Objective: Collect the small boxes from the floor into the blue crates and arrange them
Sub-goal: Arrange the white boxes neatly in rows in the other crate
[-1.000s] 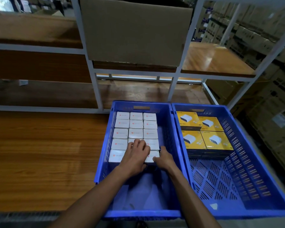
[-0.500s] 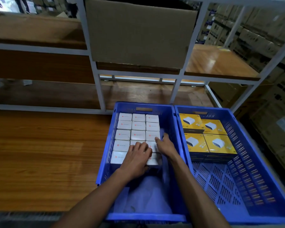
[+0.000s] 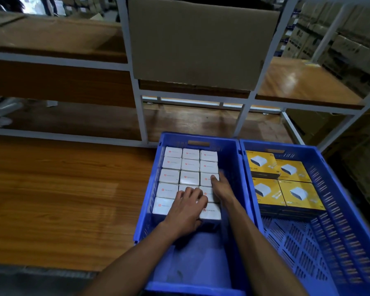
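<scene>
White small cardboard boxes (image 3: pixel 189 177) fill the far end of the left blue plastic crate (image 3: pixel 146 201). Left hand (image 3: pixel 188 207) rests flat on the near rows; right hand (image 3: pixel 219 188), fingers extended, presses the rightmost column. Press evenly to square the rows. Red logos show; the lettering is unreadable.

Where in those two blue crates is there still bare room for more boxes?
Left crate: bare floor nearer than the white boxes, where both hands crowd. Right crate: open slotted floor nearer than the yellow boxes. Far ends are packed.
</scene>
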Demonstrator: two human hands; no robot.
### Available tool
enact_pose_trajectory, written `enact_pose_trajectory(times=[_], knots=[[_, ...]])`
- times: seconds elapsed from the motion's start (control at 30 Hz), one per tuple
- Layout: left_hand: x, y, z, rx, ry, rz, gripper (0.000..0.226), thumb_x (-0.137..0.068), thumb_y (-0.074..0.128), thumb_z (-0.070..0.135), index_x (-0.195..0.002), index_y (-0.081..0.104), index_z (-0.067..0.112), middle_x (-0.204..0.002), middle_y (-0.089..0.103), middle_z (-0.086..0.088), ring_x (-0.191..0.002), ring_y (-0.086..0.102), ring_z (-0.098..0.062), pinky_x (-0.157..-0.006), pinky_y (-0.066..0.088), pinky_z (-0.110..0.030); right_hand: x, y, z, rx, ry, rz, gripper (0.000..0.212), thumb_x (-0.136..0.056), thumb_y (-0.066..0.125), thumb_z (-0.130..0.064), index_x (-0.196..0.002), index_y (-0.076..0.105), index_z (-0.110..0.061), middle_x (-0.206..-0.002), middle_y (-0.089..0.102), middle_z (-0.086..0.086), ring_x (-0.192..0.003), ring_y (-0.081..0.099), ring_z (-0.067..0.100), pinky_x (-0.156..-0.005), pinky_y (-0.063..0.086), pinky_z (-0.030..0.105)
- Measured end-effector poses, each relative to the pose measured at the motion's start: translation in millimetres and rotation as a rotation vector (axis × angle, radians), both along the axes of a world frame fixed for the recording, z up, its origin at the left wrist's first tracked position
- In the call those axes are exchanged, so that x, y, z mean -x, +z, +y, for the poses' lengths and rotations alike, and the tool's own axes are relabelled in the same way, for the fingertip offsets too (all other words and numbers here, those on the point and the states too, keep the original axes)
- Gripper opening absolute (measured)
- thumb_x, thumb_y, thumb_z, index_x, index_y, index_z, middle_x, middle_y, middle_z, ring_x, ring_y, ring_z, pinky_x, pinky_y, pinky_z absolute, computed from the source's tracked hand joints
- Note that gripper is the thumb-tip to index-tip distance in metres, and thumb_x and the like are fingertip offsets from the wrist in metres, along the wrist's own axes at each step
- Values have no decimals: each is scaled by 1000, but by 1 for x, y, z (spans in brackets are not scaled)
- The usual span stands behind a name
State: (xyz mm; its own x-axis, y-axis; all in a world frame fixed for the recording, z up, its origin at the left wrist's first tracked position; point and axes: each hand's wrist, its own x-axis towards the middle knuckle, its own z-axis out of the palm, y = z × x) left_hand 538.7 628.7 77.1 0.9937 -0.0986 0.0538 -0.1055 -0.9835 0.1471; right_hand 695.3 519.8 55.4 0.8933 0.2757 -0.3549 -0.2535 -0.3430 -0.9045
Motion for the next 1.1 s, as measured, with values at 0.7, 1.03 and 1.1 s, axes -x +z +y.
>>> enact_pose_trajectory(times=[0.7, 1.03, 1.1], knots=[[-3, -1, -1, -2, 13, -1, 53, -73, 78, 31, -117, 49, 22, -130, 45, 0, -113, 44, -28, -93, 42, -41, -32, 2, 21, 18, -54, 48, 40, -105, 55, -33, -142, 45, -22, -131, 65, 5, -114, 67, 27, -102, 54, 47], [-5, -5, -1, 9, 22, 6, 57, -71, 80, 34, -116, 48, 23, -130, 45, 0, -113, 45, -28, -91, 43, -42, -57, -2, 26, 69, 30, 14, 35, -102, 54, -29, -137, 55, -26, -124, 72, -1, -107, 69, 18, -95, 55, 40], [-5, -5, -2, 14, 22, 9, 57, -69, 81, 34, -115, 48, 23, -129, 46, 1, -112, 46, -27, -90, 44, -42, -56, 2, 23, 46, 49, 21, 31, -103, 52, -27, -133, 59, -26, -120, 73, -4, -108, 69, 17, -101, 54, 43]])
